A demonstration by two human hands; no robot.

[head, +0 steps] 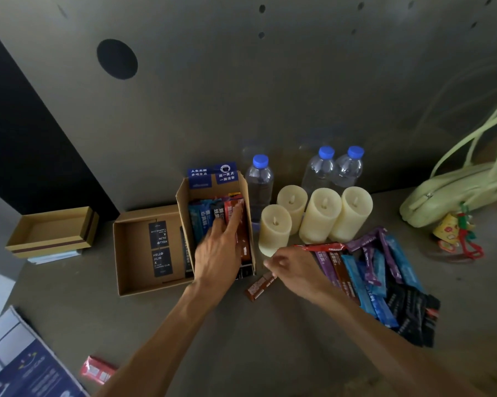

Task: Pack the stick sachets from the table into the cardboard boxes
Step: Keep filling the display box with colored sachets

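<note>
Though blurred, left grip (218, 253) wide on boxed sachets (204, 216) (right grip (294, 270) round brown sachet (257, 289))

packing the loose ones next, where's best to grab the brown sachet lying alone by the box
Pinch the brown sachet across its narrow width at its upper-right end, coming from the right with the right hand. It lies flat and diagonal, and that end is nearest that hand.

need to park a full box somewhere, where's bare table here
Bare table lies in front of the flat open box, between the red sachet and the brown sachet. Another patch lies right of the sachet pile, in front of the green bag. Crowded: the candles, bottles and upright box stand packed together at the back.
</note>
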